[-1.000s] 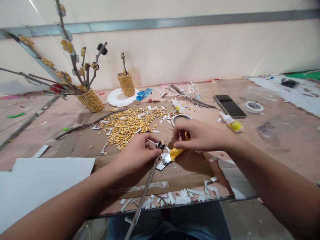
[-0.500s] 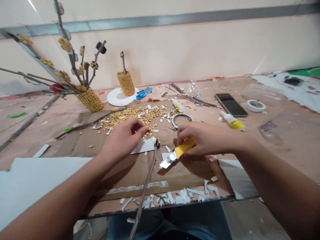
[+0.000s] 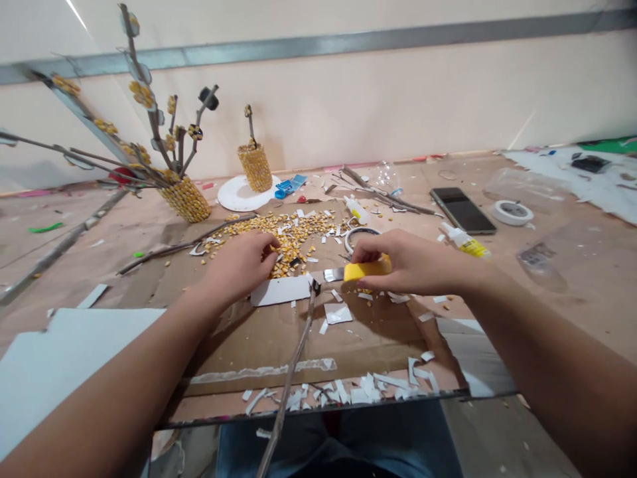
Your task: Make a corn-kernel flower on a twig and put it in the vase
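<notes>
My right hand (image 3: 385, 259) grips a yellow utility knife (image 3: 367, 268), its blade pointing left and held nearly level above the cardboard. My left hand (image 3: 251, 259) hovers beside the loose corn kernels (image 3: 296, 234), fingers loosely bent and apart, with nothing visible in them. A small dark piece (image 3: 295, 261) lies among the kernels just right of that hand. Below it rests a white card strip (image 3: 281, 291). A thin stick (image 3: 297, 352) with a black tip reaches from my lap over the table edge to the strip's right end.
Brown cardboard (image 3: 239, 348) covers the work area, with white paper scraps (image 3: 365, 388) along the front edge. At the back left stand a kernel-covered pot (image 3: 186, 200) of branches and a smaller pot (image 3: 255, 168). A glue bottle (image 3: 465, 240), phone (image 3: 462, 210) and tape roll (image 3: 512, 212) lie right.
The knife has swung up from pointing down and left to nearly level. My left hand has shifted slightly left, its fingers loosened, and the dark piece now shows on the kernels.
</notes>
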`<move>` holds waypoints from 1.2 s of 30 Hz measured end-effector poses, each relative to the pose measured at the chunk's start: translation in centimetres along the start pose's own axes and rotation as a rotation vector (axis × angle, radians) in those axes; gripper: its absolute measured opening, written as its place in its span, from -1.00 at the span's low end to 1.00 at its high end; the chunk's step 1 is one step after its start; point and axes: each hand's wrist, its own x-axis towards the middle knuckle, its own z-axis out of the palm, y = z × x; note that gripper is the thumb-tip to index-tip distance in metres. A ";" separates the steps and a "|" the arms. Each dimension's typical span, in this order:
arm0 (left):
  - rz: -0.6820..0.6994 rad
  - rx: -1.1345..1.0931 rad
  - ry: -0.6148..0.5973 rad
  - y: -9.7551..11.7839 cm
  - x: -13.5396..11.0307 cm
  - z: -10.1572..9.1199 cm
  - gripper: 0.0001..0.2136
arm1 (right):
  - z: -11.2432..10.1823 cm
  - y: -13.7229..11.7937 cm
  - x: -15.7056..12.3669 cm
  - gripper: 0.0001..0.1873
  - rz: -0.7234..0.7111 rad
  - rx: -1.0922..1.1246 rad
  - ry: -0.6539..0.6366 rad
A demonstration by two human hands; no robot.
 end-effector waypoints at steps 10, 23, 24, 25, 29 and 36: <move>0.034 0.022 -0.021 -1.0 0.2 -0.6 -0.78 | 0.2 -0.1 0.1 -0.79 -0.052 0.085 0.049; 0.099 0.065 -0.091 -0.7 -0.2 -1.0 -0.75 | 0.4 -0.7 0.2 -0.82 -0.037 0.048 0.044; 0.097 0.072 -0.096 -0.8 -0.2 -0.9 -0.74 | 0.4 -0.7 0.2 -0.83 -0.035 0.045 0.044; 0.095 0.077 -0.100 -0.8 -0.1 -0.8 -0.74 | 0.5 -0.6 0.2 -0.83 -0.035 0.043 0.045; 0.097 0.055 -0.094 -0.9 0.1 -0.4 -0.74 | 0.5 -0.6 0.2 -0.82 -0.039 0.048 0.052; 0.052 -0.122 0.008 -0.5 0.3 -0.3 -0.80 | 0.6 -0.9 0.2 -0.85 -0.055 0.041 0.084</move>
